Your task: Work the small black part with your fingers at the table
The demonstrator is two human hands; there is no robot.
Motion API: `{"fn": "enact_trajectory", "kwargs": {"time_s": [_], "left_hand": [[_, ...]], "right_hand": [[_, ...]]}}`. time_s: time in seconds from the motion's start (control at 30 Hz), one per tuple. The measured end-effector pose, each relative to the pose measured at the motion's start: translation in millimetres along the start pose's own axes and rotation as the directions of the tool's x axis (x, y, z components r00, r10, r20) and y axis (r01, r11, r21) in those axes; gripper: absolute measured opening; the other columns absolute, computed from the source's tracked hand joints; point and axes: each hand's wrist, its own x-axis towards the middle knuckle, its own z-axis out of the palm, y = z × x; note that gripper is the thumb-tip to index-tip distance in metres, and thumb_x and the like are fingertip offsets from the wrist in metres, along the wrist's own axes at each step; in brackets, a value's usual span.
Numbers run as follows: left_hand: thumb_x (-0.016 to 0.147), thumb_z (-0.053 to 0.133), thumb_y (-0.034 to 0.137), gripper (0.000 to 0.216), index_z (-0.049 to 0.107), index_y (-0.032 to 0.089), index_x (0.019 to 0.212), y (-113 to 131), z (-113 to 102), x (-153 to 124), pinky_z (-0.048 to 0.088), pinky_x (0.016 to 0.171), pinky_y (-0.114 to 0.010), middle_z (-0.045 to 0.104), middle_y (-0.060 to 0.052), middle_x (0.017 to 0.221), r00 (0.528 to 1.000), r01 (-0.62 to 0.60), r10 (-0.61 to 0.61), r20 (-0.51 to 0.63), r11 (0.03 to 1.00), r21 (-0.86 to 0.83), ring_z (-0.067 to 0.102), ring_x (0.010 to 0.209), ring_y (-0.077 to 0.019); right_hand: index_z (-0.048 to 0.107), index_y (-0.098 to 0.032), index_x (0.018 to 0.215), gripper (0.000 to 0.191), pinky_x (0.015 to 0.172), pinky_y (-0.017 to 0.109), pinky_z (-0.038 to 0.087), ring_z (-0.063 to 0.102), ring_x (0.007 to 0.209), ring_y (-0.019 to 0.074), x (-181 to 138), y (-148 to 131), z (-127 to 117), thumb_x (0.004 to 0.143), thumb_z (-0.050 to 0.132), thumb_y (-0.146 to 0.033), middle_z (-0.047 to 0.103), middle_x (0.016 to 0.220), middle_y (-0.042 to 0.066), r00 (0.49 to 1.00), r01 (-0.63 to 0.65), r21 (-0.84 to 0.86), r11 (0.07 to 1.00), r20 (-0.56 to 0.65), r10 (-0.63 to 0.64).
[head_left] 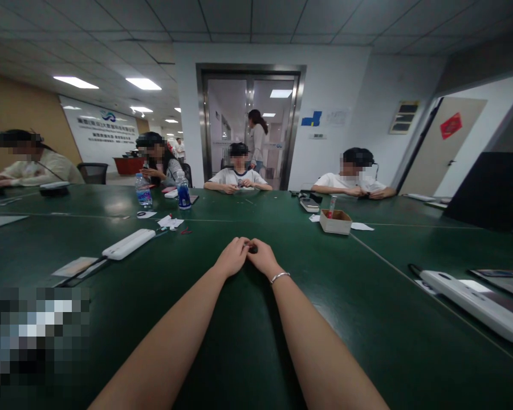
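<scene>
Both my arms stretch forward over the green table [239,353], and the hands meet near its middle. A small dark roundish object [253,249] shows between them; its kind is too small to make out. My right hand [263,257], with a silver bracelet [280,277] at the wrist, is closed around this object. My left hand [232,256] touches it from the other side, its fingers bent and pressed together at the fingertips. Most of the object is hidden by the fingers.
White power banks [129,245] lie left and right [474,304]. Ahead stand water bottles [183,191], paper scraps [171,222] and a small open box [336,222] holding a tube. Several people sit around the table; another person [257,139] walks by the glass door.
</scene>
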Motion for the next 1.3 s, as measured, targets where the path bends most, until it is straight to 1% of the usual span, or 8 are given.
{"fn": "enact_trajectory", "kwargs": {"time_s": [0.17, 0.3, 0.47, 0.6, 0.9, 1.03, 1.17, 1.3], "left_hand": [[0.088, 0.033, 0.033, 0.03, 0.053, 0.024, 0.107, -2.2, -2.2, -1.3, 0.042, 0.085, -0.031, 0.058, -0.005, 0.107, 0.999, -0.018, 0.018, 0.039, 1.0, -0.021, 0.054, 0.098, -0.0188], [0.087, 0.035, 0.032, 0.027, 0.053, 0.026, 0.107, -10.8, -1.2, -2.0, 0.042, 0.082, -0.031, 0.062, -0.003, 0.103, 0.999, -0.031, 0.032, 0.035, 0.998, -0.046, 0.057, 0.094, -0.0184], [0.086, 0.036, 0.031, 0.028, 0.054, 0.024, 0.106, -14.0, -1.6, -2.2, 0.042, 0.08, -0.03, 0.063, -0.003, 0.092, 0.999, 0.017, -0.013, 0.041, 0.995, -0.099, 0.058, 0.09, -0.0176], [0.086, 0.035, 0.034, 0.033, 0.053, 0.024, 0.111, -12.2, -3.0, -2.8, 0.043, 0.074, -0.028, 0.062, -0.001, 0.079, 0.997, 0.045, -0.038, 0.066, 0.993, -0.106, 0.059, 0.078, -0.0164], [0.086, 0.035, 0.036, 0.03, 0.053, 0.024, 0.107, -16.7, -1.3, -2.0, 0.042, 0.069, -0.026, 0.062, 0.0, 0.077, 0.999, 0.015, -0.009, 0.052, 0.993, -0.114, 0.058, 0.076, -0.0154], [0.085, 0.037, 0.036, 0.027, 0.052, 0.022, 0.102, -22.6, 2.2, 1.1, 0.042, 0.067, -0.027, 0.061, 0.0, 0.074, 0.999, 0.049, -0.047, 0.02, 0.993, -0.111, 0.058, 0.071, -0.0149], [0.085, 0.037, 0.037, 0.025, 0.052, 0.02, 0.095, -28.6, 6.6, 4.5, 0.042, 0.066, -0.026, 0.062, 0.0, 0.072, 0.999, 0.05, -0.048, 0.012, 0.988, -0.145, 0.057, 0.067, -0.0135], [0.083, 0.04, 0.039, 0.025, 0.053, 0.019, 0.091, -33.5, 11.6, 8.1, 0.043, 0.064, -0.025, 0.062, 0.0, 0.071, 0.997, 0.069, -0.075, -0.012, 0.965, -0.252, 0.057, 0.063, -0.0126]], "right_hand": [[0.063, -0.017, 0.083, 0.013, 0.069, 0.025, 0.044, 0.058, 0.077, 0.0149, -1.7, 0.8, -0.9, 0.07, 0.061, -0.016, 0.064, 0.083, 0.002, 0.999, -0.05, 0.043, 0.998, 0.011, 0.049], [0.064, -0.017, 0.084, 0.014, 0.072, 0.026, 0.045, 0.058, 0.079, 0.0155, -3.8, -1.0, 4.1, 0.071, 0.061, -0.016, 0.064, 0.085, 0.003, 0.998, -0.065, 0.056, 0.996, -0.014, 0.066], [0.064, -0.018, 0.084, 0.015, 0.075, 0.026, 0.045, 0.058, 0.082, 0.0154, -5.2, -2.4, 9.1, 0.07, 0.062, -0.013, 0.064, 0.087, 0.003, 0.998, -0.062, 0.062, 0.996, -0.027, 0.063], [0.065, -0.018, 0.086, 0.018, 0.074, 0.026, 0.045, 0.058, 0.08, 0.0154, -4.8, 0.2, 8.4, 0.069, 0.062, -0.013, 0.064, 0.086, 0.003, 0.997, -0.075, 0.078, 0.994, -0.018, 0.077], [0.064, -0.017, 0.09, 0.021, 0.07, 0.025, 0.045, 0.057, 0.078, 0.0149, -5.8, 0.4, 6.4, 0.069, 0.062, -0.014, 0.063, 0.087, 0.003, 0.994, -0.109, 0.078, 0.991, -0.009, 0.11], [0.062, -0.015, 0.091, 0.026, 0.067, 0.024, 0.045, 0.057, 0.075, 0.0143, -4.6, -1.9, 4.8, 0.066, 0.063, -0.01, 0.063, 0.086, 0.004, 0.99, -0.137, 0.062, 0.989, -0.015, 0.138], [0.063, -0.016, 0.086, 0.021, 0.068, 0.025, 0.045, 0.057, 0.072, 0.0139, -1.5, -0.6, 2.9, 0.067, 0.062, -0.008, 0.064, 0.083, 0.003, 0.995, -0.093, 0.029, 0.995, 0.041, 0.092], [0.064, -0.018, 0.09, 0.023, 0.071, 0.025, 0.045, 0.057, 0.073, 0.0132, 0.6, 4.2, 2.4, 0.069, 0.06, -0.01, 0.064, 0.086, 0.002, 0.999, -0.013, 0.027, 1.0, 0.04, 0.011]]}}
